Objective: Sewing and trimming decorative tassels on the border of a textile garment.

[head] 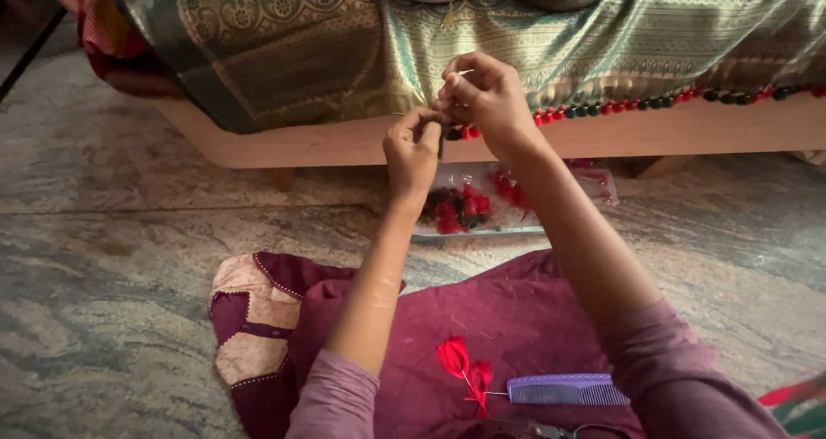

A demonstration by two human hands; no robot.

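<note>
A green and gold patterned cloth (284, 52) hangs over the edge of a wooden bed (344, 142). Its lower edge carries a row of small red and dark green tassels (619, 106). My left hand (411, 151) pinches the cloth's edge where the tassel row ends. My right hand (486, 95) is just above and to the right of it, fingers closed on a thin needle whose tip shows near the fingertips. The two hands nearly touch.
A clear plastic bag (594, 181) with loose red and dark tassels (456, 208) lies on the stone floor under the bed edge. On the maroon cloth (516, 318) over my lap lie red tassel threads (456, 361), a purple comb (564, 390) and scissors (551, 430).
</note>
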